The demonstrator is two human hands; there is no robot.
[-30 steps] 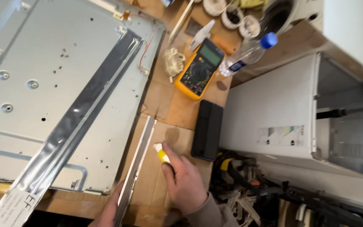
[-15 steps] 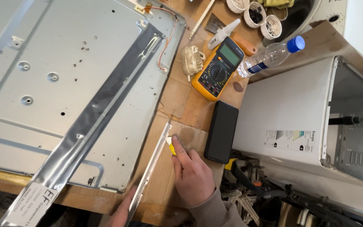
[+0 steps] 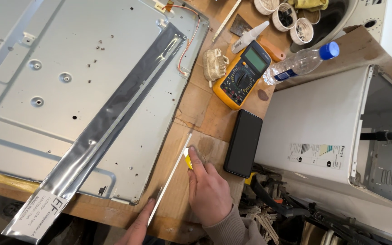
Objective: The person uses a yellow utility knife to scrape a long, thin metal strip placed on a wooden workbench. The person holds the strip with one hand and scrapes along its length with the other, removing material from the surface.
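Head camera looks down on a wooden bench, and at far left a large grey metal back panel lies flat with a silvery foil sleeve slanting across it; loose screws sit on the panel, which suggests its fasteners are already out. Just right of the panel's edge a thin white strip lies diagonally on the bench. The left hand rests at the strip's near end, fingers laid flat as if pinning it, holding nothing that shows. The right hand is curled round a small yellow tool, its tip touching the strip near the far end. I judge the scraping or trimming along the strip to be under way, not finished, since the tool stands at one end and the rest looks untouched. Further right lie a black phone, a yellow multimeter, a plastic bottle and a white appliance casing
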